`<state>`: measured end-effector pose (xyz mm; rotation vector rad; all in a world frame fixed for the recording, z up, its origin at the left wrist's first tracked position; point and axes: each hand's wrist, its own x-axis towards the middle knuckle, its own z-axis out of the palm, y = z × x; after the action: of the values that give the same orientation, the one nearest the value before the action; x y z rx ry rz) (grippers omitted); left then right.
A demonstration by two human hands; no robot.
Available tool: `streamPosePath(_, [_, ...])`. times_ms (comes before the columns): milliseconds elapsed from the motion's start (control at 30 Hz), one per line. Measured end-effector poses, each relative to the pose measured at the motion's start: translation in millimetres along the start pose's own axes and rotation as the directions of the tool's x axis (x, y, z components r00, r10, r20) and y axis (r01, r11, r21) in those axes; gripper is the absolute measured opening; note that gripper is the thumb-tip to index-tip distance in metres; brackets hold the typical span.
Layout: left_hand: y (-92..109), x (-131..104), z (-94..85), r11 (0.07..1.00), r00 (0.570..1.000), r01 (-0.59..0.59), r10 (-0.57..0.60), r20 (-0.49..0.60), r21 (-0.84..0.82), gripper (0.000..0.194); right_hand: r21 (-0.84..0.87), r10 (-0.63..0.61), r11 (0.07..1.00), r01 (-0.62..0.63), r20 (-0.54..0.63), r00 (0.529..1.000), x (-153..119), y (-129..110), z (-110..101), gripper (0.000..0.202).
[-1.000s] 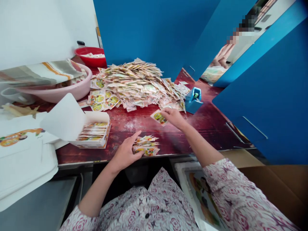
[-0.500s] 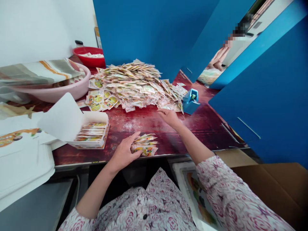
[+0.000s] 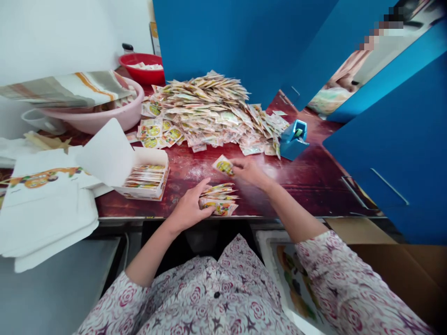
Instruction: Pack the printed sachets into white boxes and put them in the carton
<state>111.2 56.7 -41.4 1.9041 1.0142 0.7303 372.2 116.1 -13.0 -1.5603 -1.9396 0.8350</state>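
Observation:
My left hand (image 3: 190, 208) is wrapped round the left end of a small stack of printed sachets (image 3: 219, 200) at the table's front edge. Between the fingertips of my right hand (image 3: 249, 171) is a single sachet (image 3: 223, 165), just above the stack and over the red table (image 3: 195, 160). Behind both hands rises a large heap of sachets (image 3: 209, 111). To the left, an open white box (image 3: 164, 181) holds a row of upright sachets (image 3: 145, 177). My right hand's fingers are partly hidden behind the sachet.
A blue tape dispenser (image 3: 293, 142) stands right of the heap. Back left are a pink basin (image 3: 115, 118) with a cloth over it and a red bowl (image 3: 127, 59). Flat white cartons (image 3: 52, 218) lie at left; a cardboard box (image 3: 412, 265) is lower right. A person (image 3: 349, 70) shows beyond blue panels.
My right hand, bare of any visible sachet before, now has one at its fingertips. My left hand stays at the stack. The whole view has shifted, with things appearing farther right and higher.

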Motion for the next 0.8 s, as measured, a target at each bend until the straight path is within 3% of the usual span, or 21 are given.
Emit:
streamPosePath(67, [-1,-1,0.3,1.000,0.999,-0.010,0.010,-0.035,-0.011,0.082,0.106,-0.094,0.992,0.072,0.212,0.973,-12,-22,6,0.035])
streamPosePath(167, [-4,-1,0.4,1.000,0.994,-0.017,0.017,-0.107,0.001,0.082,0.023,-0.145,0.989,0.148,0.394,0.907,-27,-51,5,0.037])
streamPosePath(267, [-7,1,2.0,1.000,0.995,-0.028,0.028,-0.097,0.000,0.078,-0.187,-0.162,0.948,0.256,0.410,0.898,-38,-70,10,0.041])
streamPosePath(367, [-5,0,3.5,1.000,0.997,-0.021,0.020,-0.068,-0.013,0.081,-0.425,-0.136,0.861,0.278,0.335,0.932,-44,-78,29,0.061])
streamPosePath(467, [7,-16,-5.1,0.983,0.966,-0.163,0.176,-0.189,0.080,0.077,-0.500,-0.086,0.832,0.242,0.314,0.945,-46,-79,45,0.057])
streamPosePath(500, [13,-25,-12.2,0.956,0.923,-0.247,0.281,-0.263,0.155,0.072,-0.493,-0.081,0.837,0.237,0.317,0.945,-46,-78,48,0.056])
streamPosePath(533, [20,-35,-21.6,0.911,0.849,-0.324,0.398,-0.346,0.253,0.067,-0.478,-0.079,0.848,0.230,0.314,0.946,-45,-77,50,0.056])
streamPosePath(600, [28,-53,-46.6,0.808,0.630,-0.359,0.579,-0.517,0.467,0.068,-0.439,-0.069,0.878,0.190,0.278,0.958,-42,-74,49,0.060])
streamPosePath(667, [26,-66,-75.7,0.771,0.419,-0.249,0.632,-0.652,0.586,0.078,-0.368,-0.007,0.926,0.091,0.224,0.975,-37,-69,44,0.059])
streamPosePath(700, [20,-69,-89.9,0.798,0.365,-0.194,0.598,-0.713,0.570,0.081,-0.295,0.040,0.955,0.025,0.211,0.977,-34,-67,40,0.055])
streamPosePath(733, [11,-69,-102.9,0.842,0.344,-0.155,0.536,-0.771,0.517,0.083,-0.194,0.080,0.980,-0.039,0.208,0.975,-29,-66,36,0.050])
streamPosePath(767, [1,-66,-114.0,0.899,0.357,-0.121,0.435,-0.827,0.420,0.085,-0.071,0.104,0.993,-0.091,0.212,0.972,-25,-67,32,0.046])
streamPosePath(800, [-10,-62,-122.7,0.952,0.408,-0.099,0.305,-0.861,0.291,0.085,0.061,0.103,0.991,-0.119,0.214,0.971,-20,-70,29,0.045])
